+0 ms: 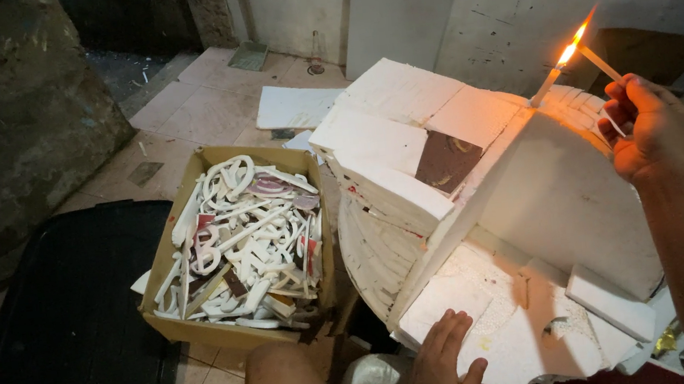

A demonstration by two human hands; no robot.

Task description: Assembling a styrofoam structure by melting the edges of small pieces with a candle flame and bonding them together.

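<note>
— At upper right of the frame, what is noted?

— Right hand (648,127), fingers curled shut around a thin white candle stick (600,64); its lit tip meets the wick of a second thin white candle (545,87) standing on the top edge of an upright white foam board (566,201). One flame burns where the two tips join.

— And lower centre?

— Left hand (443,365), fingers spread flat, holding nothing, pressing on a flat white foam slab (514,344) at the board's foot.

— Surroundings?

— Stacked white foam blocks (388,144) with a brown patch crowd the left of the board, just beside it. Centre left, an open brown cardboard box (163,264) full of white cut-out foam letters (244,237). Lower left, a black plastic tray (66,335) on the tiled floor (195,106). Loose white sheet (293,105) farther back.
</note>
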